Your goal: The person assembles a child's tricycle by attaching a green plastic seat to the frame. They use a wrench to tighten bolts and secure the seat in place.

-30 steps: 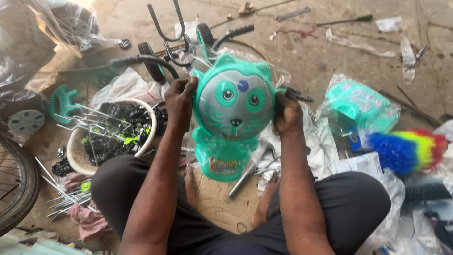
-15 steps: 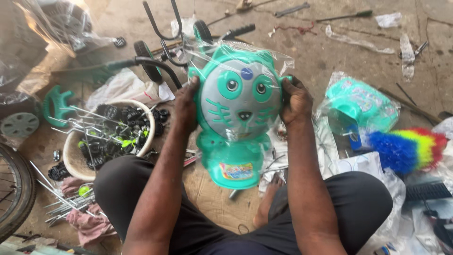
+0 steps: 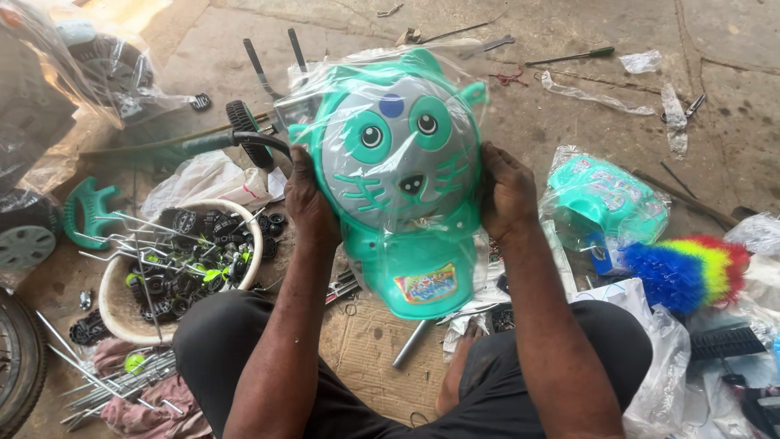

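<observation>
I hold up a teal and grey plastic cat-face toy panel (image 3: 396,175), wrapped in clear plastic, in front of me. My left hand (image 3: 309,202) grips its left edge and my right hand (image 3: 506,192) grips its right edge. The cat's face points toward me, tilted a little, with a colourful sticker on the teal base at the bottom. My legs are crossed on the concrete floor below it.
A white bowl (image 3: 114,286) of black and green small parts and metal rods sits at my left. A bagged teal part (image 3: 602,199) and a rainbow brush (image 3: 690,267) lie at right. Handlebars (image 3: 244,134), wheels and loose tools lie around.
I have lifted the cat-face panel higher and closer, and turned it slightly so the face tilts to the right. Both hands stayed on its sides.
</observation>
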